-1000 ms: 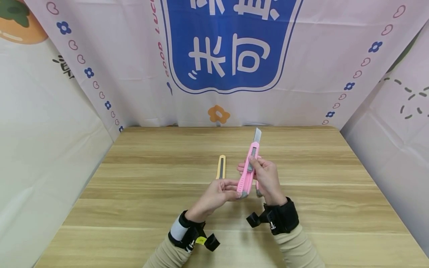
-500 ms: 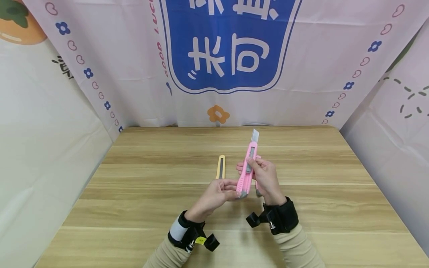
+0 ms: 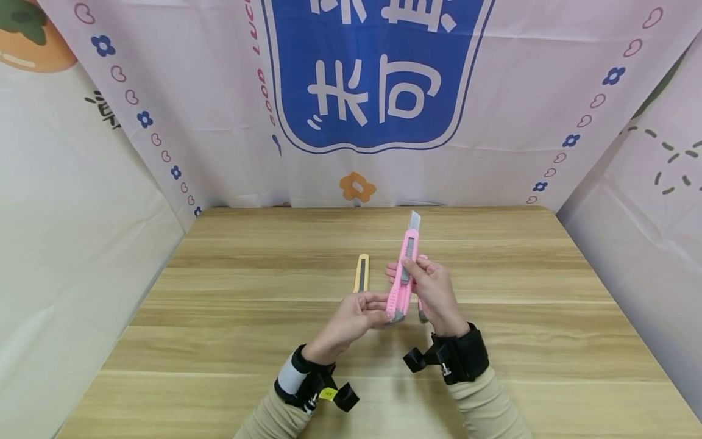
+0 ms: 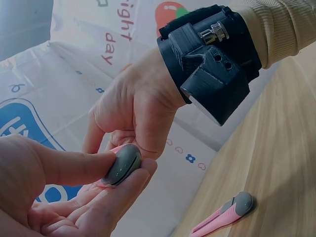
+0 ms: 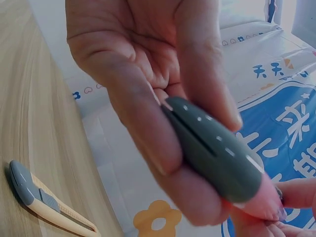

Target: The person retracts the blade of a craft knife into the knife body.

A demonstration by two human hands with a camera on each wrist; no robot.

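The pink utility knife (image 3: 403, 277), blade out, is gripped by the right hand (image 3: 433, 292) and pinched at its end by the left hand (image 3: 353, 320), so retracting seemingly calls for thumb pressure on the slider.

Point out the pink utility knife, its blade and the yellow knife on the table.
pink utility knife (image 3: 402, 286): head view, mid-handle.
blade (image 3: 414, 220): head view, exposed steel tip.
yellow knife (image 3: 361, 272): head view, middle of body.

Yellow utility knife (image 3: 361, 273) lying on wooden table (image 3: 219, 317), printed cloth backdrop (image 3: 378, 91) behind.
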